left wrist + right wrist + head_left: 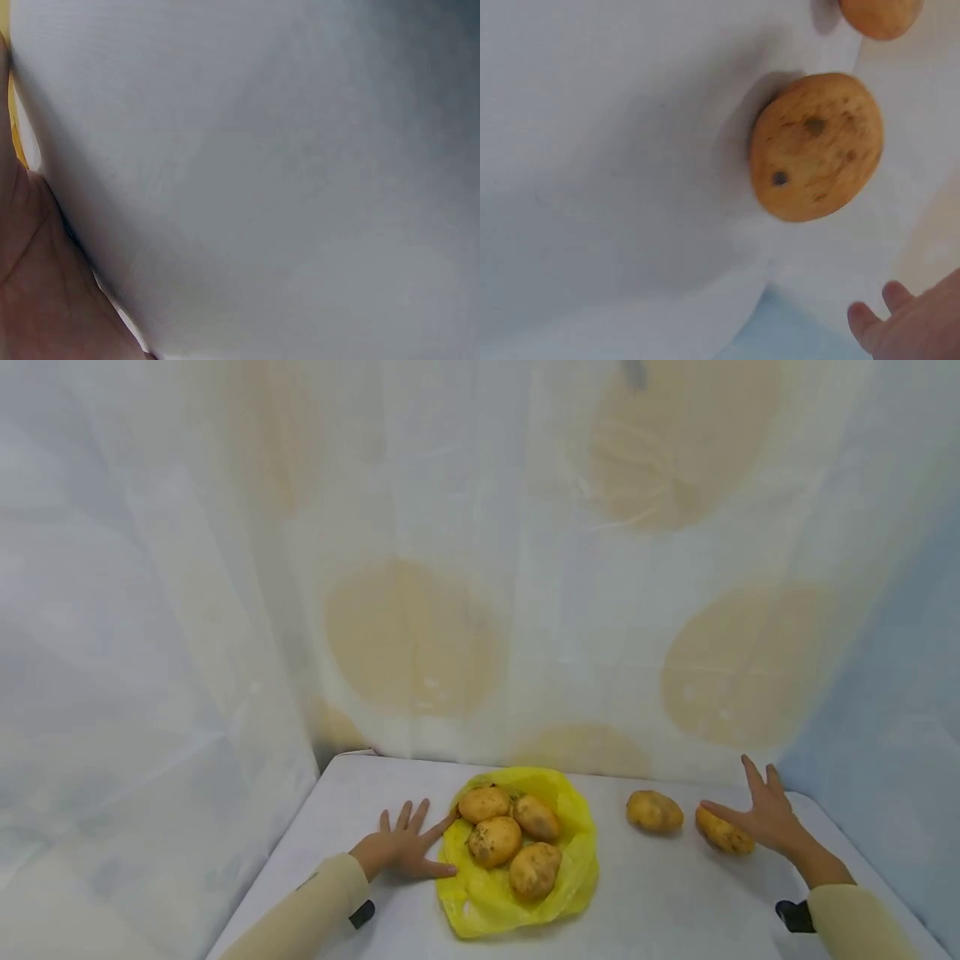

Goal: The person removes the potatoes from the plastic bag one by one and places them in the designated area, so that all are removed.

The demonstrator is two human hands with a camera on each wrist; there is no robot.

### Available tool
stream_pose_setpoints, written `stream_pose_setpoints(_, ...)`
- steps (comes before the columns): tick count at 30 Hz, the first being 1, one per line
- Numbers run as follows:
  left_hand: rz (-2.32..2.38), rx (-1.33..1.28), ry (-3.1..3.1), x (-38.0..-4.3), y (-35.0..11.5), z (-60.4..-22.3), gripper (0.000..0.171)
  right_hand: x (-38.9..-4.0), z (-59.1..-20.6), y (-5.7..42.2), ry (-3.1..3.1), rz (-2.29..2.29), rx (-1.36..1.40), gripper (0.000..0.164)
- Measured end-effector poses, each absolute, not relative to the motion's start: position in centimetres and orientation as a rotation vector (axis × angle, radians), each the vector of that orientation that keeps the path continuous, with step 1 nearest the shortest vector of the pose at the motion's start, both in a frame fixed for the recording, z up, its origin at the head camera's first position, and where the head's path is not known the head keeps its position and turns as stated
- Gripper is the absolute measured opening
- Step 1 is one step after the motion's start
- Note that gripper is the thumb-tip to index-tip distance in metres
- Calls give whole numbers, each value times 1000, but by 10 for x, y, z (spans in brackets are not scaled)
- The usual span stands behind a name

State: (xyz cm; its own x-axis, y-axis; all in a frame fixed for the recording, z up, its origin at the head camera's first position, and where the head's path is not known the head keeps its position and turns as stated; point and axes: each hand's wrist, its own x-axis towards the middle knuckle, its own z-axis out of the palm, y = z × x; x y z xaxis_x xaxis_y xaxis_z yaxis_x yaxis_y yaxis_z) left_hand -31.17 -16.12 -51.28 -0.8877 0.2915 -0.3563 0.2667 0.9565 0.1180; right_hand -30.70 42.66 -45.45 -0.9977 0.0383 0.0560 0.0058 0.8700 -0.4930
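A thin yellow plastic bag (480, 920) lies with its mouth spread wide, and several potatoes (495, 842) show inside it. My left hand (403, 847), fingers splayed, is at the bag's left edge, with the index finger and thumb reaching its rim. Only part of that palm appears in the left wrist view, beside the white tabletop. On the right, my right hand (774, 818) is held with fingers spread by a loose potato (722, 835), nothing gripped. That potato has dark spots in the right wrist view. Another loose potato (655, 812) lies to its left.
The white tabletop (615, 910) has its back edge close to a pale hanging sheet (570, 677) with tan circles. More sheeting closes off the left and right sides. A dark band (795, 916) shows at my right wrist.
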Motion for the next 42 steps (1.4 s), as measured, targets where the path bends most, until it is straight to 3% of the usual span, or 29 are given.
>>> stream_pose_setpoints(9,82,393,2720,-308,-159,-507,97,-314,-433,384,-2912,545,99,119)
stream_pose_setpoints(29,110,400,2711,-307,-161,-509,102,-305,-410,297,-2848,551,425,105)
stream_pose_setpoints(42,72,402,2726,-310,-161,-510,100,-304,-419,261,-2771,368,595,93)
